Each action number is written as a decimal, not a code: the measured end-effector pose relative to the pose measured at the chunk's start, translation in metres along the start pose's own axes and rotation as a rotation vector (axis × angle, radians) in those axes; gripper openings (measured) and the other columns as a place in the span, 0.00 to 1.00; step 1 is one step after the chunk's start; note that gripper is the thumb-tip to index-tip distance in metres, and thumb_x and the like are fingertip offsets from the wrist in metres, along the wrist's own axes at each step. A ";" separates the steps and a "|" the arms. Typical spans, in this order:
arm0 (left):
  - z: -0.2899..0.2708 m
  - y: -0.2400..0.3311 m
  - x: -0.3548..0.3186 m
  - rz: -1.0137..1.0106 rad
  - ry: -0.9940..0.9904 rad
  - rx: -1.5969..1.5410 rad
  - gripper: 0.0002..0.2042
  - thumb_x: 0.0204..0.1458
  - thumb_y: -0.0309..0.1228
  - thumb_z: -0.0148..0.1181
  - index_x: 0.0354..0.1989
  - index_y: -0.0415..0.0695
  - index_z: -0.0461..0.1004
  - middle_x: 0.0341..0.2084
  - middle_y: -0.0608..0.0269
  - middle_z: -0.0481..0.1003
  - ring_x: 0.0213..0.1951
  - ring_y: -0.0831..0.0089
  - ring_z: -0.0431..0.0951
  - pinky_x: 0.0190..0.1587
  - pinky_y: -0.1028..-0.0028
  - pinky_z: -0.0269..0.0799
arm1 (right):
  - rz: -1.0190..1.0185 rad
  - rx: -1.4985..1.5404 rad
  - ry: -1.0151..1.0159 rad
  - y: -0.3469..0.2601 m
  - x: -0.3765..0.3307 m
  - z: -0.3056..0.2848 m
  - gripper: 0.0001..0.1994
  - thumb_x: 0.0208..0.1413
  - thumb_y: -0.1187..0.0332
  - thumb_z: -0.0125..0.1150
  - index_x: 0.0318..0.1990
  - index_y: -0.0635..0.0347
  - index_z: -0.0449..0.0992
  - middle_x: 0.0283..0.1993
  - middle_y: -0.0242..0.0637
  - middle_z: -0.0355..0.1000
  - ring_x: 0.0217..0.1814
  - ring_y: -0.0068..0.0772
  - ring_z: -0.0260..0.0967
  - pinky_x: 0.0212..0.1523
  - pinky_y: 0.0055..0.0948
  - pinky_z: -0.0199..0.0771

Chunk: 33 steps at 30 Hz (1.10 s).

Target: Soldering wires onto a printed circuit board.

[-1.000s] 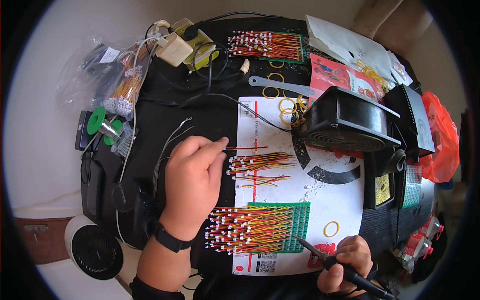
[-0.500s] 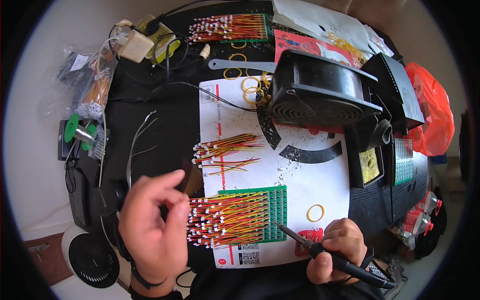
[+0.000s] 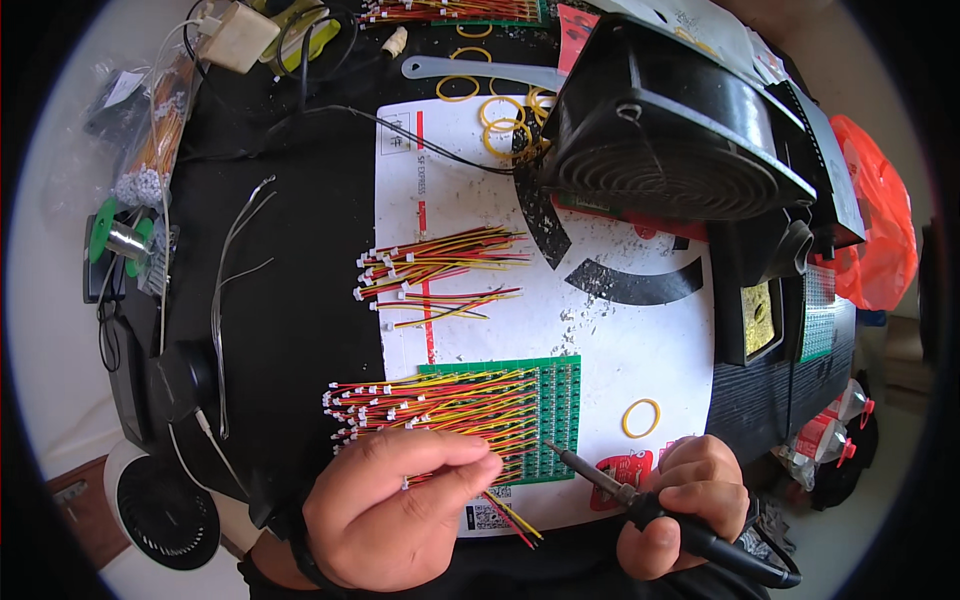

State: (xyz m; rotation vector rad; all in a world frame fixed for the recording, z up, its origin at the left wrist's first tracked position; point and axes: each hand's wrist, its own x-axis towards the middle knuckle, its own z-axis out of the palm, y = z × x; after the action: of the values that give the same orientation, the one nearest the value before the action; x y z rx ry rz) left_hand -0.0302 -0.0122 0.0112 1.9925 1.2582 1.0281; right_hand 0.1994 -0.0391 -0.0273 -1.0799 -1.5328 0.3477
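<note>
1. Pinching thumb and forefinger together, my left hand [image 3: 400, 510] was clamped on a lead [image 3: 516, 520]; its coloured ends jutted out below the thumb, likely so they stood free of my fingers.
2. Wrapped around the dark handle, my right hand [image 3: 695, 495] gripped the iron [image 3: 625, 494] well behind its metal shaft, most likely to spare me the heat. Its tip pointed left at the board [image 3: 560, 410]; I could not tell whether they touched.
3. That board lay flat on the white sheet [image 3: 640, 340], just beyond my hands. Bare columns faced the iron's side and the wires [image 3: 470, 400] ran leftward, probably to stay out of the tip's way. My left hand hid some of them.
4. One yellow band [image 3: 624, 420] lay right of the board, apart from it.
5. Beyond the board, loose leads [image 3: 440, 260] lay with plugs left and free ends right, matching the wired rows, perhaps for easy picking by the left hand.
6. A sponge [image 3: 759, 318] sat on the right, presumably handy for the iron; a solder spool [image 3: 125, 240] lay far left.
7. Farther back, the fan [image 3: 680, 110] turned its grille toward the work, maybe against fumes.
</note>
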 end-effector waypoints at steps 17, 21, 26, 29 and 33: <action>0.004 0.003 -0.004 0.238 -0.161 0.139 0.13 0.40 0.19 0.69 0.38 0.39 0.85 0.33 0.57 0.78 0.28 0.66 0.79 0.29 0.74 0.75 | 0.031 0.143 -0.287 -0.010 0.028 -0.018 0.11 0.55 0.69 0.65 0.38 0.66 0.71 0.24 0.39 0.68 0.20 0.30 0.61 0.23 0.31 0.63; 0.017 -0.010 0.000 0.490 -0.006 0.141 0.08 0.50 0.18 0.64 0.39 0.31 0.81 0.31 0.54 0.76 0.32 0.61 0.78 0.34 0.68 0.76 | 0.055 0.131 -0.306 -0.010 0.028 -0.020 0.11 0.54 0.69 0.66 0.37 0.66 0.71 0.24 0.39 0.68 0.20 0.30 0.61 0.24 0.32 0.64; 0.009 0.007 -0.002 0.237 -0.200 0.250 0.08 0.50 0.18 0.65 0.39 0.32 0.82 0.32 0.54 0.76 0.30 0.61 0.78 0.32 0.69 0.76 | 0.074 0.141 -0.331 -0.012 0.028 -0.021 0.10 0.53 0.70 0.66 0.37 0.66 0.72 0.24 0.38 0.68 0.21 0.30 0.61 0.25 0.32 0.64; 0.011 0.006 -0.002 0.234 -0.195 0.246 0.08 0.51 0.18 0.64 0.39 0.32 0.82 0.32 0.53 0.76 0.30 0.61 0.78 0.31 0.69 0.76 | 0.077 0.114 -0.357 -0.014 0.030 -0.023 0.10 0.52 0.70 0.67 0.35 0.66 0.73 0.24 0.38 0.68 0.20 0.31 0.61 0.24 0.32 0.64; 0.017 -0.002 -0.004 0.242 -0.234 0.268 0.12 0.40 0.19 0.69 0.36 0.37 0.84 0.30 0.58 0.77 0.27 0.67 0.77 0.28 0.73 0.73 | 0.071 0.114 -0.325 -0.012 0.028 -0.019 0.10 0.51 0.70 0.67 0.33 0.66 0.73 0.23 0.38 0.68 0.20 0.31 0.62 0.24 0.32 0.64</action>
State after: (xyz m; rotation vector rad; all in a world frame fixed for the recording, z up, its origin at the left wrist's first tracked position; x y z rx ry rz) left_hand -0.0175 -0.0156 -0.0009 2.4383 1.0930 0.7329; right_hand 0.2133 -0.0305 0.0041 -1.0244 -1.7389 0.6788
